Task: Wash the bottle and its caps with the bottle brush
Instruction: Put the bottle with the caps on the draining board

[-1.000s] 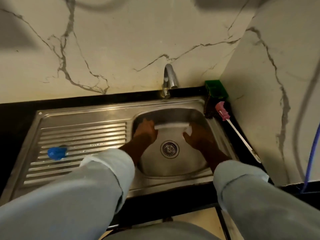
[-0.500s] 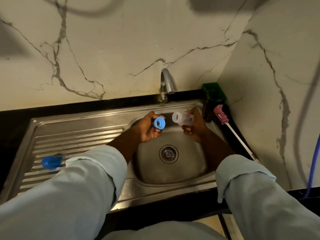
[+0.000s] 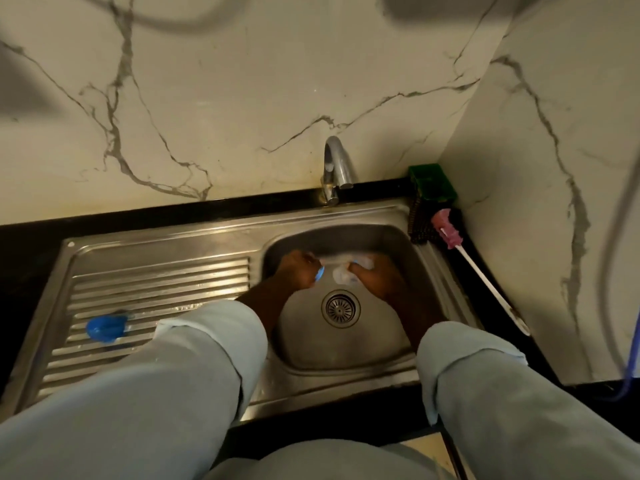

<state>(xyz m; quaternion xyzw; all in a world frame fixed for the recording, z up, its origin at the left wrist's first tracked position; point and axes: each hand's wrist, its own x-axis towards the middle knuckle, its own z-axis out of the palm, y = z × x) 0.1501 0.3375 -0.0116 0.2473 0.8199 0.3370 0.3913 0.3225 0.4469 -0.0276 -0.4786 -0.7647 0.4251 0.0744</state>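
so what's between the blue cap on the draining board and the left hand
Head view: only bare ribbed draining board between the blue cap and the left hand; the sleeve runs just below.

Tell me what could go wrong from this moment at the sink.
1. The left hand grips the blue ring and the right hand the clear bottle over the basin. Both are blurred, so either thing may slip and drop by the drain.
2. The blue cap lies on the drainboard near the left sleeve, which might sweep it off.
3. The bottle brush lies on the counter near the right sleeve and could be knocked.
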